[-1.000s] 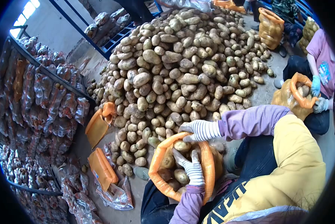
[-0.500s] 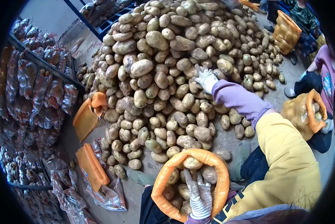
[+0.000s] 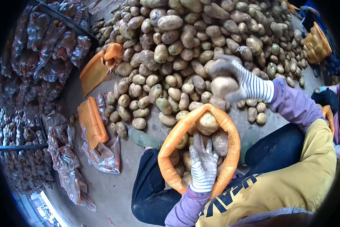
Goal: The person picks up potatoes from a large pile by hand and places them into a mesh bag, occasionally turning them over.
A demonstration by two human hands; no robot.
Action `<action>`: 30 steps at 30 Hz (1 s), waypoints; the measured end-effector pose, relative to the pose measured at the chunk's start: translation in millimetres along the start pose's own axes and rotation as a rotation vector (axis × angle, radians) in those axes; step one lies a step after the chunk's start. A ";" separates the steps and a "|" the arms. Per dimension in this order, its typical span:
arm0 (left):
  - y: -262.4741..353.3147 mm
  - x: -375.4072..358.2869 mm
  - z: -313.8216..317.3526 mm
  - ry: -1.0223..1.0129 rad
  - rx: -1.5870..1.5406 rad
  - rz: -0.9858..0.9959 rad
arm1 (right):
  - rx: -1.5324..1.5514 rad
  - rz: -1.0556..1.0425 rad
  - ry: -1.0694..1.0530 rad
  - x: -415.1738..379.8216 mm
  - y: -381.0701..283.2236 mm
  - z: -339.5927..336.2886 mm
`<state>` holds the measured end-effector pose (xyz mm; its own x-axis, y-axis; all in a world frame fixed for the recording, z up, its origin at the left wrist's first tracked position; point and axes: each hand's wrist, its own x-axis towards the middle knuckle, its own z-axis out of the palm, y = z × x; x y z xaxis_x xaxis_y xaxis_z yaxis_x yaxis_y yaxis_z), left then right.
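Note:
My right hand (image 3: 248,77), in a striped white glove with dark fingertips, grips a potato (image 3: 223,87) above the front of the potato pile (image 3: 177,49). It is slightly blurred. An orange mesh sack (image 3: 167,159), its rim rolled back, stands upright between my legs with several potatoes inside. Within its mouth, my left hand (image 3: 204,166), gloved alike, lies with fingers stretched out over the potatoes. A large potato (image 3: 207,123) rests just beyond its fingertips against the far rim, and a brownish potato (image 3: 220,143) lies to its right.
Folded orange sacks (image 3: 90,123) and a clear plastic bag (image 3: 107,157) lie on the floor at left. Racks of plastic-wrapped bundles (image 3: 41,60) line the left side. A filled orange sack (image 3: 316,43) stands at far right, near other people. My shoe (image 3: 144,138) is left of my sack.
My right hand has come back from the pile toward the sack, now with a potato in it. My left hand stays in the sack. The view has tilted downward.

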<state>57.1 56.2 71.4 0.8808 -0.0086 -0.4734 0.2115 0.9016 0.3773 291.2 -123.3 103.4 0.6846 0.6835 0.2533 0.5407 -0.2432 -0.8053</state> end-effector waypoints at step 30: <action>16.1 -20.1 -49.5 -0.109 1.918 0.586 | -0.813 0.709 0.102 -51.0 178.5 22.1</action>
<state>21.8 92.2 47.6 0.9995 -0.0285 0.0130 -0.0298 -0.7398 0.6721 342.0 -186.3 -65.1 0.9861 0.1561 -0.0567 0.1420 -0.9697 -0.1987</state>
